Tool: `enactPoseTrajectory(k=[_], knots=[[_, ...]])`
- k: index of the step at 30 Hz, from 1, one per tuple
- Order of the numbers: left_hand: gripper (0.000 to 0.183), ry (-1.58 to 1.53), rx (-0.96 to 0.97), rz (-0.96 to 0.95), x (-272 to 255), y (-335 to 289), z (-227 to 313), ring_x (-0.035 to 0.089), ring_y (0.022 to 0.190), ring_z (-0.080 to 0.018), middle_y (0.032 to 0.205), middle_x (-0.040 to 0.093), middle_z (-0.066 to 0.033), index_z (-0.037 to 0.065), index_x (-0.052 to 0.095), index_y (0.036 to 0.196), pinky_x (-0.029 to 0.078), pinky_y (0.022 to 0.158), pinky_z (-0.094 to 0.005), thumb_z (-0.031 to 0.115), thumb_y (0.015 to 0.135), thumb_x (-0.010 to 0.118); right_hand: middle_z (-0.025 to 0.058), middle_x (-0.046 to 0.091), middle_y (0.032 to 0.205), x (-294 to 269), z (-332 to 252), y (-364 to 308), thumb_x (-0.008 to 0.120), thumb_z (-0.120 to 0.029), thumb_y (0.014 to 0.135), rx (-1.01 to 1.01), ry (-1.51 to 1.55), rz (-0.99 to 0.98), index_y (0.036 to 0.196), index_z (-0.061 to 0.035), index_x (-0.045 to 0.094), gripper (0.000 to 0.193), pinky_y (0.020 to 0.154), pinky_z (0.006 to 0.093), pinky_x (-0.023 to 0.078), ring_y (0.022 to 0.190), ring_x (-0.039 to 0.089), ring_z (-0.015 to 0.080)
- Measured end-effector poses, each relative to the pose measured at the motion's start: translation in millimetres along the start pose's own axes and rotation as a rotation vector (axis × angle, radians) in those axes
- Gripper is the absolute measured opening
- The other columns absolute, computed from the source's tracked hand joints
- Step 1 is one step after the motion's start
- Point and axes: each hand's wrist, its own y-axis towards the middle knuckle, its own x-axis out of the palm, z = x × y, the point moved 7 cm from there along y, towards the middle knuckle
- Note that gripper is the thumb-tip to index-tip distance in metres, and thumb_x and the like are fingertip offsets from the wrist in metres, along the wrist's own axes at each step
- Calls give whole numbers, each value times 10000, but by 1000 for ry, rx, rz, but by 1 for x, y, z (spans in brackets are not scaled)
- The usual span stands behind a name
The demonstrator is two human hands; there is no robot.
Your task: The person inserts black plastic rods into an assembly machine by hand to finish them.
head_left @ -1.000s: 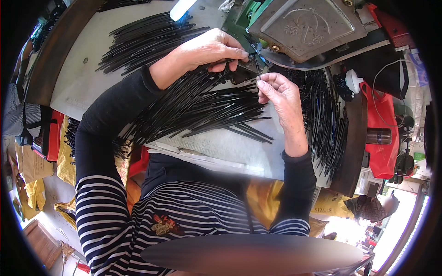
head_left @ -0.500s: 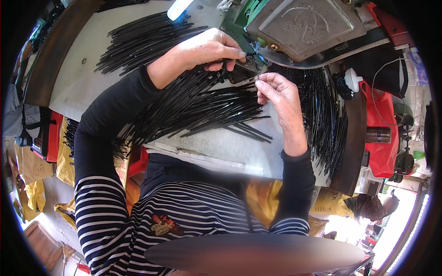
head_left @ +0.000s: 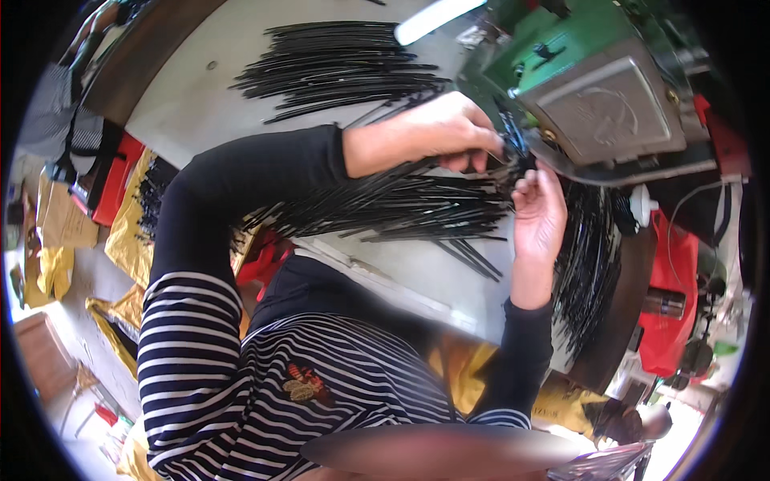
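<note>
My left hand (head_left: 459, 135) reaches across the bench to the green machine (head_left: 553, 72). Its thumb and forefinger are pinched together by the dark working parts, and I cannot make out what is between them. Just below and to the right, my right hand (head_left: 539, 210) is raised with curled fingers, their tips against a small dark area under the machine. What they hold is blurred. Beneath my left forearm lies a spread bundle of thin black strips (head_left: 417, 208). More black strips (head_left: 341, 64) form a pile farther back, and another heap of strips (head_left: 587, 264) lies right of my right hand.
A dark curved edge (head_left: 613, 297) borders the pale bench (head_left: 184, 104). A white light bar (head_left: 439, 20) hangs near the machine. To the right is a red bag (head_left: 670, 321) with a clear jar. Yellow sacks (head_left: 128, 248) stand at the left.
The view has shifted and tilted, so the bench and machine sit differently in it. My hands are closer to the machine's working parts. The thin strip seen between them is now indistinct.
</note>
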Motion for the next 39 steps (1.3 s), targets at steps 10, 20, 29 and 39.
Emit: enactPoseTrajectory(k=[10, 20, 29, 39], knots=[[228, 741, 101, -42, -18, -14, 19, 646, 570, -185, 729, 664, -89, 22, 659, 881, 514, 552, -278, 221, 838, 558, 77, 630, 892, 3, 14, 0, 537, -143, 899, 80, 20, -49, 1011, -18, 574, 172, 646, 254, 548, 789, 639, 160], [117, 1391, 244, 306, -82, -18, 2, 610, 772, -286, 812, 630, -113, 33, 609, 790, 487, 644, -396, 126, 723, 585, 73, 611, 820, 5, 12, -2, 535, -156, 904, 79, -24, -29, 1003, -8, 562, 180, 613, 259, 523, 712, 631, 164], [124, 1383, 244, 315, -87, -15, 1, 609, 760, -285, 787, 625, -127, 28, 609, 787, 488, 636, -393, 122, 713, 576, 72, 616, 837, 13, 13, -1, 535, -158, 904, 103, -37, -63, 1010, 2, 559, 193, 586, 253, 523, 673, 621, 151], [188, 1112, 418, 279, -63, -25, 25, 620, 685, -262, 740, 630, -133, 20, 625, 856, 488, 629, -337, 182, 763, 653, 71, 609, 802, 38, 18, -13, 529, -175, 904, 260, -355, -291, 1054, 12, 560, 242, 541, 225, 495, 583, 598, 129]])
